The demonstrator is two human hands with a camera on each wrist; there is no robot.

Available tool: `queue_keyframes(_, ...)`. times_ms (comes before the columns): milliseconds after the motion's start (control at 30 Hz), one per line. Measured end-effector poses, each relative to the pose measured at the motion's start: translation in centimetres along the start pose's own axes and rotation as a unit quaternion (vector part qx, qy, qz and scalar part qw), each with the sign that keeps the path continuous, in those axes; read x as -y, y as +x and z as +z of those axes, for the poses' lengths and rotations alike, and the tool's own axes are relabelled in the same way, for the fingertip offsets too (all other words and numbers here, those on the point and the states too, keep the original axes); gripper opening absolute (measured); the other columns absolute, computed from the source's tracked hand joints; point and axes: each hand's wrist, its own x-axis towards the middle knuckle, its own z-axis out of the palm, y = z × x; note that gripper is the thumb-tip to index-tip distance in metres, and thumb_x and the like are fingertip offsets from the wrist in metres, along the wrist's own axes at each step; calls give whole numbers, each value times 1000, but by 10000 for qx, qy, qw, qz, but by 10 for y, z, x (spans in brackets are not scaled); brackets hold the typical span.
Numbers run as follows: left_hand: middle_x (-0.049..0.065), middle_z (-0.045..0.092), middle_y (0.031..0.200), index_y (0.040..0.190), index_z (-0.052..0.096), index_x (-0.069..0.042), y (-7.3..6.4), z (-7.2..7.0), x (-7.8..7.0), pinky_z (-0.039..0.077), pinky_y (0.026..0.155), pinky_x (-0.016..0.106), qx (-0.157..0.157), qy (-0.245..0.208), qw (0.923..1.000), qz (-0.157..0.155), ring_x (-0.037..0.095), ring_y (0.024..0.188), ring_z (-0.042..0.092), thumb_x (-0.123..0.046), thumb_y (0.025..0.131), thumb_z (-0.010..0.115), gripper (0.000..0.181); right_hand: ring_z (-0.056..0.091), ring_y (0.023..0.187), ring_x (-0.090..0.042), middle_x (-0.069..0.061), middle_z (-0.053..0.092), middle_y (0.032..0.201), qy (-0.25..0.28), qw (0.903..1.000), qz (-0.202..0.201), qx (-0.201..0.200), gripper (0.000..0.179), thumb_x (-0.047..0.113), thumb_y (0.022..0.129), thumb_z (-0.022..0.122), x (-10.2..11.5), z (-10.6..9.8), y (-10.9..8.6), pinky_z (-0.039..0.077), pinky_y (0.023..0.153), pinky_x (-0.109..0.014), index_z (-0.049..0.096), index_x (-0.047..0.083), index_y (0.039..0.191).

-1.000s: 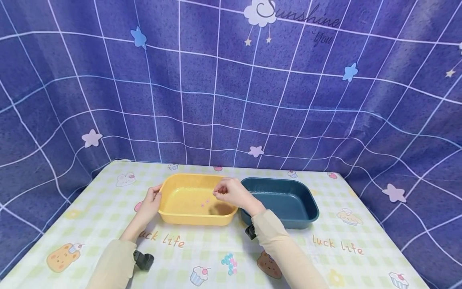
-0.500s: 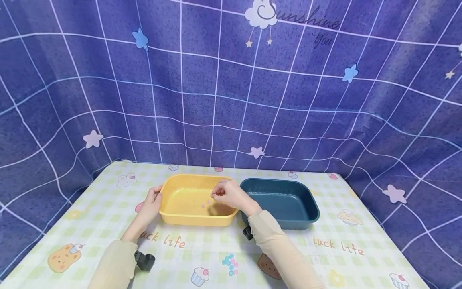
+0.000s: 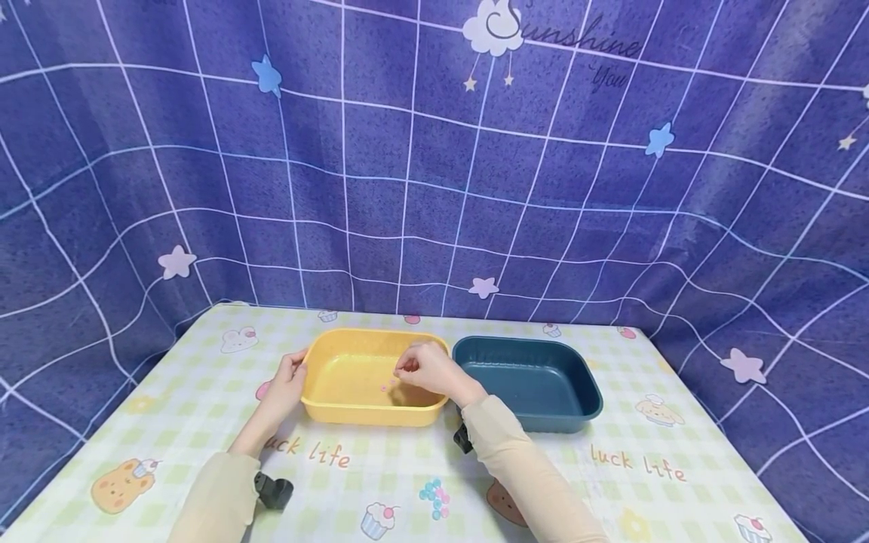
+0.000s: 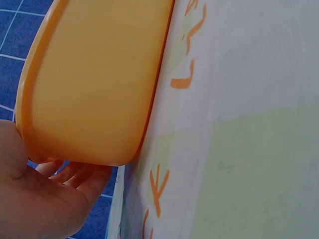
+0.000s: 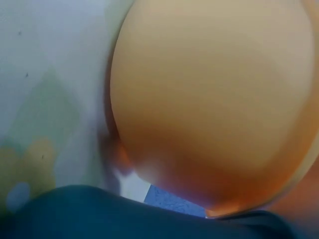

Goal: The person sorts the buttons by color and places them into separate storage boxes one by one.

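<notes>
A yellow plastic basin point(image 3: 370, 415) stands on the table, with a couple of tiny pink beads point(image 3: 383, 388) on its floor. My left hand point(image 3: 285, 385) grips its left end; in the left wrist view the thumb lies at the rim of the basin point(image 4: 99, 84) and the fingers reach behind the wall. Over the basin's right half is my right hand point(image 3: 428, 367), fingers curled and thumb and fingertips together; I cannot tell whether a bead is between them. Its shadow falls inside the basin. The right wrist view shows only the basin's outer wall point(image 5: 214, 89), not the fingers.
A dark teal basin point(image 3: 557, 422) stands close to the right of the yellow one, under my right wrist. Several blue and pink beads point(image 3: 434, 494) lie loose on the patterned tablecloth point(image 3: 326, 490) in front. A blue curtain point(image 3: 434, 188) hangs behind the table.
My right hand has sunk slightly and moved a little left over the yellow basin. The left hand keeps its grip. The whole view has shifted slightly.
</notes>
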Motion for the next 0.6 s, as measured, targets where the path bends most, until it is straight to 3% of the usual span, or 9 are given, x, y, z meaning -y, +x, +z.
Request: queue_keyframes(600,29,20,150,145,15,4,-1,0,0,24,115,50,14,-97,10000,14,41,139,24,-17,104,23,47,57,71,-5,1,65,79,-121,9994,222,254,10,18,84,70,1,6,0,47,64,-11,74,9,85)
